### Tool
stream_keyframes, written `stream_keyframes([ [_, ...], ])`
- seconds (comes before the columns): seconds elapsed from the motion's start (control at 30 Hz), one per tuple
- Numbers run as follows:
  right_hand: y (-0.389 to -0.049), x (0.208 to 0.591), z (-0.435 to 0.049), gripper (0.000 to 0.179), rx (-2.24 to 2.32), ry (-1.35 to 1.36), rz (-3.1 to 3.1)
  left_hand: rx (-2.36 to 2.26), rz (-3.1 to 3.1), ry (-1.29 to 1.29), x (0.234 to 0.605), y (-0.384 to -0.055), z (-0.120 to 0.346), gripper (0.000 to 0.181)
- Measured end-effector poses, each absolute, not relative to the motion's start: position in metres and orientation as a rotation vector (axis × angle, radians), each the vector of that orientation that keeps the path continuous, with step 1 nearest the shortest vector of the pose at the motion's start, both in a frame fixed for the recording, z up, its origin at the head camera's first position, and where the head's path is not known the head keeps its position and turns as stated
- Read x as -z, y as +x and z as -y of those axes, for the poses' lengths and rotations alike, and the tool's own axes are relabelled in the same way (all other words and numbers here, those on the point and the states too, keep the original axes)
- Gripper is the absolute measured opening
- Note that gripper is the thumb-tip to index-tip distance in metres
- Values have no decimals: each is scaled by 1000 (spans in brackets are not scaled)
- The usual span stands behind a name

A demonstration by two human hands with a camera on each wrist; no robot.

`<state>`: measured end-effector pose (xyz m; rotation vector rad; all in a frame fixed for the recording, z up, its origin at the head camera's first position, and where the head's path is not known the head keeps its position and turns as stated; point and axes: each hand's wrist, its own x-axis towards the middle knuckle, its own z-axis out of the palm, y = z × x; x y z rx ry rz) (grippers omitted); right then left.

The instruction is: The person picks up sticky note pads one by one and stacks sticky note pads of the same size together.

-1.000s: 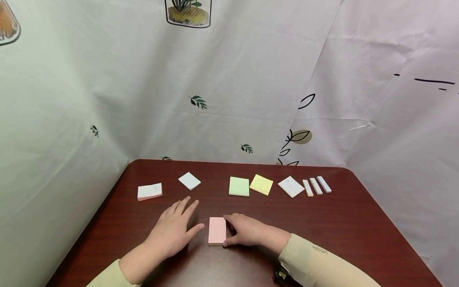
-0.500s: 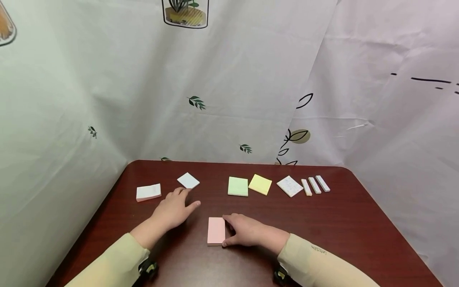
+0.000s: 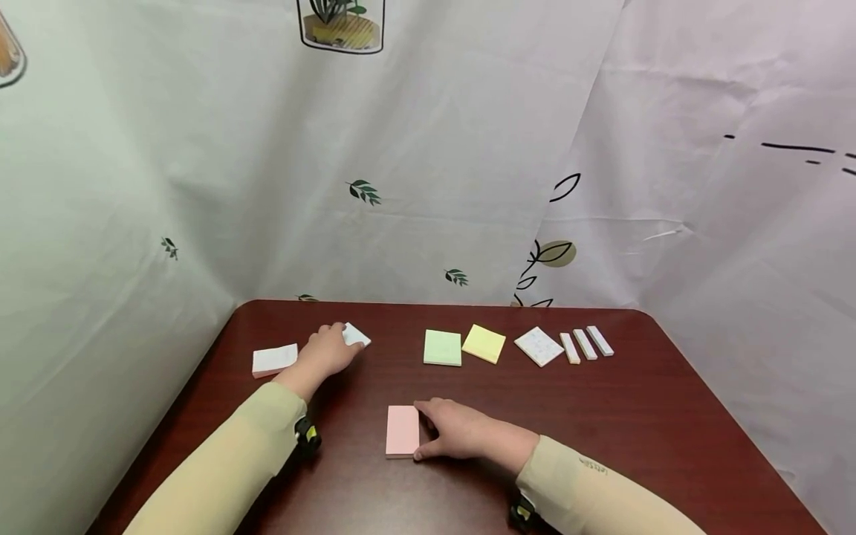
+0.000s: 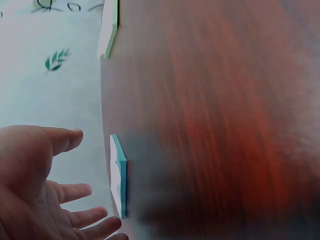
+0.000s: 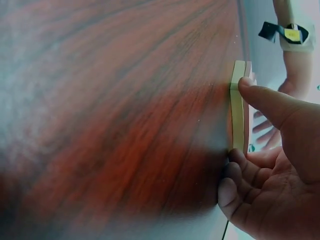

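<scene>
My left hand (image 3: 326, 352) reaches over the far left of the table, its spread fingers and thumb around the near side of a pale blue sticky note pad (image 3: 357, 335). The left wrist view shows a gap between that hand and the pad's blue edge (image 4: 123, 182). Near the table's middle lies a pink-topped sticky note pad (image 3: 403, 431); my right hand (image 3: 461, 429) holds it from the right, thumb at the near end and fingers at the far end. Yellowish and pink layers show along the pad's side (image 5: 237, 120) in the right wrist view.
Along the back stand a white-topped pad (image 3: 275, 359) with pink sides, a green pad (image 3: 443, 348), a yellow pad (image 3: 484, 343), a patterned white pad (image 3: 539, 346) and three narrow strips (image 3: 585, 345). Cloth (image 3: 428, 148) hangs behind the dark red table (image 3: 602, 416).
My left hand has moved away from beside the pink pad, forward to the pale blue pad, now partly covering it. The right hand has stayed on the pink pad.
</scene>
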<state>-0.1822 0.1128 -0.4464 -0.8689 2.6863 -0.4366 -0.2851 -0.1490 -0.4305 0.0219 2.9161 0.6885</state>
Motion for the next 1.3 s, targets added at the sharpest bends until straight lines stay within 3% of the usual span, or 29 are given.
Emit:
stream_keyframes([
  [0.83,-186,447,-113,81,418,-881,-2683,-620,-2884,-58,442,-309,158,67],
  [1.3,-185,444,-113,81,409,-883,-2686,-853,-2875,-86,441,-306,152,70],
])
